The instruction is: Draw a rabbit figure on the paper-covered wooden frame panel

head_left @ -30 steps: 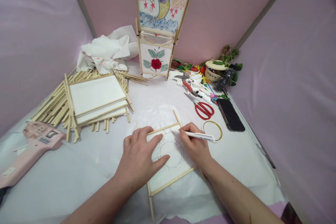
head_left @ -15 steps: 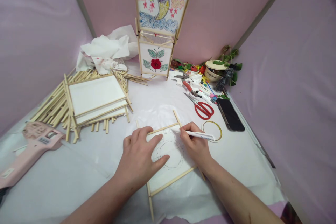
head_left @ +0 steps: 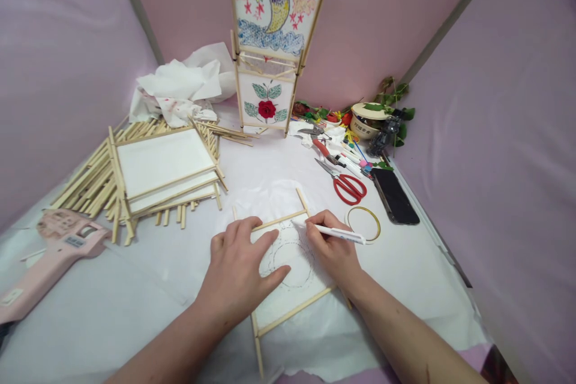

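A white panel (head_left: 279,309) framed with thin wooden sticks lies on the table before me, with dashed circles drawn in dark ink on it. My left hand (head_left: 238,264) rests on its left side, fingers spread, thumb and forefinger reaching toward the circles. Between the fingers of my right hand (head_left: 335,249) is a white pen (head_left: 339,232), its tip against the panel near the upper edge, above the circles. A gold-coloured ring (head_left: 377,220) lies just right of my right hand. The panel's right edge is partly hidden under my right hand and wrist.
Scissors (head_left: 350,188), pliers (head_left: 326,150) and a phone (head_left: 395,197) lie to the right. At left are a pink glue gun (head_left: 67,252), stacked framed panels (head_left: 164,162) and wooden sticks (head_left: 90,183). A decorated lantern-like frame (head_left: 267,90) stands behind.
The pen tip and my right fingers have shifted slightly left along the panel's upper part. My left hand stays in place.
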`<state>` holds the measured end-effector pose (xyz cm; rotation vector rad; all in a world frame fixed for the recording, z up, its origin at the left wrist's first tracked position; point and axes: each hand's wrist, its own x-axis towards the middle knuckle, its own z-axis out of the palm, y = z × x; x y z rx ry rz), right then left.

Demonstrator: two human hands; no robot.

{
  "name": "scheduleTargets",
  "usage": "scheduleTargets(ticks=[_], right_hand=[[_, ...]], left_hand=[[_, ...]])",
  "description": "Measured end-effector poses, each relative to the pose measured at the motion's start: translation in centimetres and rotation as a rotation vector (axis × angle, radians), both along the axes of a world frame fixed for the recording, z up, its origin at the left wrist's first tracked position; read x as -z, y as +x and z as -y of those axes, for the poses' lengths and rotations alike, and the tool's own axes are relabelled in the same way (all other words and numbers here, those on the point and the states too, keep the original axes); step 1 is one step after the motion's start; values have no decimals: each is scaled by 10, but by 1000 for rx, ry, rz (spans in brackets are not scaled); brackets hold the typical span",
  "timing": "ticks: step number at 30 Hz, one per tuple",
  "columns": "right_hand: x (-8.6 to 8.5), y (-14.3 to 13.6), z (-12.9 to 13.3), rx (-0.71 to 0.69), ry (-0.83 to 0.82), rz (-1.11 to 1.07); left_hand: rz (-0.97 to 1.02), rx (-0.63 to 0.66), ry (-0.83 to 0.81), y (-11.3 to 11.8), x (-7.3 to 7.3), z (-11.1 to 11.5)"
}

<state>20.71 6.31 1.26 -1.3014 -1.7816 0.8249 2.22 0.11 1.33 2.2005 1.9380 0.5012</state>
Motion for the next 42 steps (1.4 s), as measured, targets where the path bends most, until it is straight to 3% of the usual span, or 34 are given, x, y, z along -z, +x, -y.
scheduleTargets(ticks=[42], right_hand=[[0,2,1,-55,-37,-18]], left_hand=[[0,-2,2,0,0,-1]])
